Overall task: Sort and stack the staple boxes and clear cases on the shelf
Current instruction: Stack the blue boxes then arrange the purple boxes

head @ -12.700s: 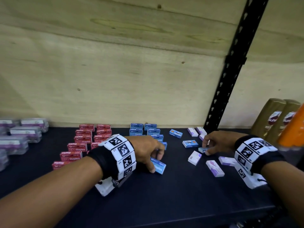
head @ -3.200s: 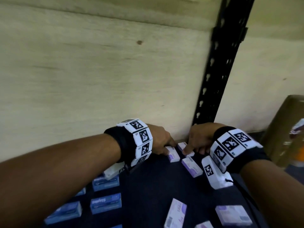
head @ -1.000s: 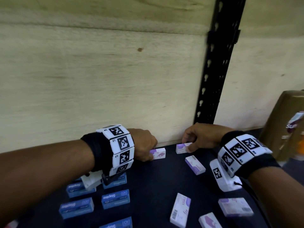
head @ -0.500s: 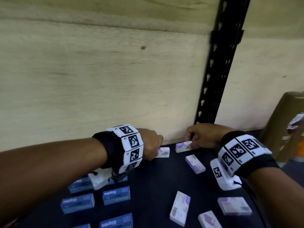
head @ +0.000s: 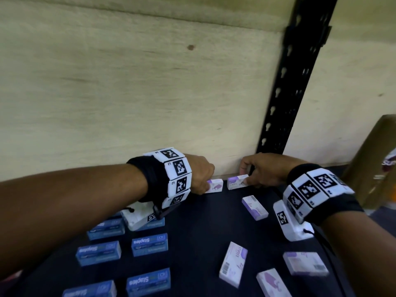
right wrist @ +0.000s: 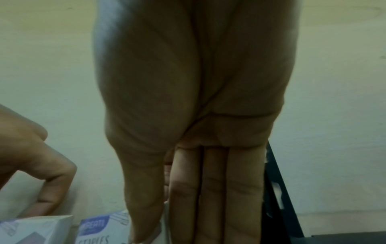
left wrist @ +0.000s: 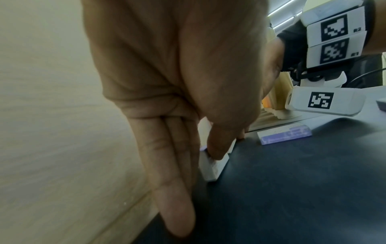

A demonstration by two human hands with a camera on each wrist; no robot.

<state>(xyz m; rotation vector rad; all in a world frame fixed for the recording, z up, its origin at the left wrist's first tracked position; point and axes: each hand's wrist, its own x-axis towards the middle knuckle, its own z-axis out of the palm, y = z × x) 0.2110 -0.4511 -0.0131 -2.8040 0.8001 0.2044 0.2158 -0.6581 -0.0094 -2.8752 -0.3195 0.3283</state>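
Two white-and-purple staple boxes stand on edge against the wooden back wall. My left hand (head: 202,181) pinches the left box (head: 215,186); in the left wrist view the thumb presses its front face (left wrist: 213,166) and the fingers lie behind it. My right hand (head: 248,175) pinches the right box (head: 235,182), with the thumb on its end (right wrist: 98,231). A small gap separates the two boxes. Several more white-and-purple boxes (head: 255,207) lie loose on the dark shelf (head: 203,232), and several blue staple boxes (head: 149,244) sit in rows at lower left.
A black perforated upright (head: 285,103) rises just behind my right hand. A gold bottle (head: 372,168) stands at the far right. The pale wooden back wall (head: 128,103) closes off the shelf right behind both boxes.
My left hand has slid its box a little to the right along the wall, towards the box in my right hand. The right hand has stayed almost in place.
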